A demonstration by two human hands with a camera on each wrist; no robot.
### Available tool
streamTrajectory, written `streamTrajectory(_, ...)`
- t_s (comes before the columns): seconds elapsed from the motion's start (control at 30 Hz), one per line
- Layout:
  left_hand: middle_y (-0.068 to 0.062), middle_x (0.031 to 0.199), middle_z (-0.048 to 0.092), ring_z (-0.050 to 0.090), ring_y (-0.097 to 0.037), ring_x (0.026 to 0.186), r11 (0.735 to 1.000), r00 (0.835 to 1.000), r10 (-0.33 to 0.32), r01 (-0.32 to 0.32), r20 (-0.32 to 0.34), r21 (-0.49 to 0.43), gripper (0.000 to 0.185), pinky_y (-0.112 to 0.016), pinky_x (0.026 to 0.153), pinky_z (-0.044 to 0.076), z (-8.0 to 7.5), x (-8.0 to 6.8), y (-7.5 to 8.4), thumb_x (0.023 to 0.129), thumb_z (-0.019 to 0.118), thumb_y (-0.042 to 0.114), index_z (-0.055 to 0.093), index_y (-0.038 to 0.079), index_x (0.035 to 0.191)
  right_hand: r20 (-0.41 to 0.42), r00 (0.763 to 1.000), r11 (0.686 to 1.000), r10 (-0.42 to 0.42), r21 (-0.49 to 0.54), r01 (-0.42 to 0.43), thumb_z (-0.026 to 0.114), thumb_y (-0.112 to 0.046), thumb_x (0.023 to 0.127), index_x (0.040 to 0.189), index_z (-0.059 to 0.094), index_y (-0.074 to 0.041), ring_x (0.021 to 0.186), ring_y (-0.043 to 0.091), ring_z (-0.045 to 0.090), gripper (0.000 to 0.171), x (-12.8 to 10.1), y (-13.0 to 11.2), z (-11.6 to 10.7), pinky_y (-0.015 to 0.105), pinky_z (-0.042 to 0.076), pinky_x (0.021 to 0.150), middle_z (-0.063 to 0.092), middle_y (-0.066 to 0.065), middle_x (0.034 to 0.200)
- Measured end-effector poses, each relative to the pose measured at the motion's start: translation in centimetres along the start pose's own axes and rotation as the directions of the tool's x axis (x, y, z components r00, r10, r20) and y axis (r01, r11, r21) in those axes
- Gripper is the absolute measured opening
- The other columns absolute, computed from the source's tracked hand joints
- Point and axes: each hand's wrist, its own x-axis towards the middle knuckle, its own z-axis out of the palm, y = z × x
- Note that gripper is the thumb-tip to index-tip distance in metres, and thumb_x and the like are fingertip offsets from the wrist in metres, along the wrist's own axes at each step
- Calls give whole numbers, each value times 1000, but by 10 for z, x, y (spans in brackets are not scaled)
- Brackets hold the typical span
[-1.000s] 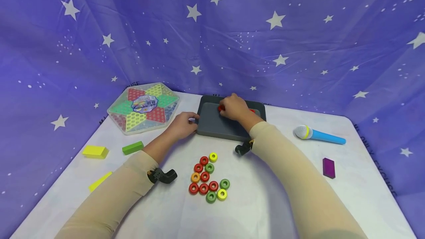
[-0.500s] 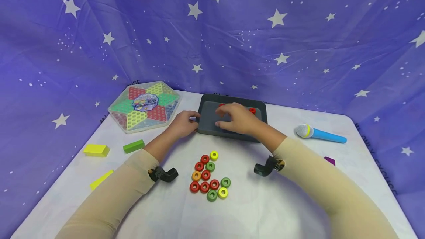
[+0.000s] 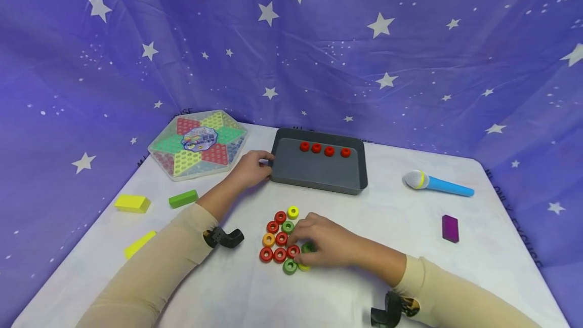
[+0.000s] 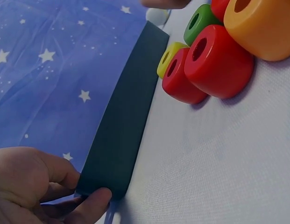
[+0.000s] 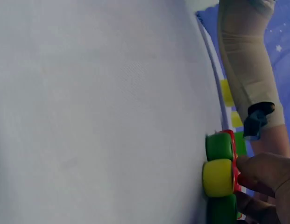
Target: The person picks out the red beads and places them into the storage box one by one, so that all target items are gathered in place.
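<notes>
Picking step: right hand (image 3: pixel 325 246) curls onto a red ring (image 3: pixel 293 252) in the near cluster; left hand (image 3: pixel 248 168) pinches the tray (image 3: pixel 314 178) rim. Next, lift that ring cleanly.

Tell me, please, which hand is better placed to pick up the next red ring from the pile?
The right hand: its fingers already rest on the ring pile, while the left hand grips the tray.

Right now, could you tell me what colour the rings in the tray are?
All four rings are red, clearest in the head view.
</notes>
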Motion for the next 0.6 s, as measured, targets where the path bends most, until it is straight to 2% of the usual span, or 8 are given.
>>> streamTrajectory(0.17, -16, 130, 64, 70, -23, 94, 1000, 1000, -12, 12, 3, -8, 46, -31, 75, 59, -1, 0, 2, 89, 58, 8, 62, 5, 136, 2, 1000, 998, 19, -63, -18, 75, -30, 86, 108, 76, -28, 99, 5, 53, 22, 1, -5, 3, 25, 46, 89, 69, -21, 106)
streamTrajectory(0.33, -15, 132, 64, 70, -22, 95, 1000, 1000, -10, 9, -3, -18, 46, -31, 74, 59, -2, 1, 0, 90, 58, 8, 62, 4, 136, 28, 998, 981, 64, -187, -58, 74, -31, 84, 103, 78, -30, 83, 5, 49, 20, 8, -15, 0, 25, 42, 74, 69, -22, 95)
streamTrajectory(0.5, -14, 130, 65, 70, -21, 92, 1000, 1000, -8, 8, -8, -13, 46, -30, 73, 59, 0, 1, -2, 90, 58, 9, 62, 4, 135, 59, 994, 950, 96, -303, -74, 77, -32, 79, 87, 74, -30, 69, 8, 42, 9, 14, -26, -3, 25, 33, 59, 57, -20, 71)
streamTrajectory(0.6, -16, 131, 64, 70, -22, 94, 1000, 1000, 1, -1, -2, -4, 46, -30, 73, 59, 1, 0, 0, 90, 58, 8, 62, 3, 136, 64, 992, 950, 110, -300, -87, 78, -32, 79, 86, 74, -30, 69, 8, 42, 8, 14, -28, -7, 25, 33, 59, 54, -21, 68)
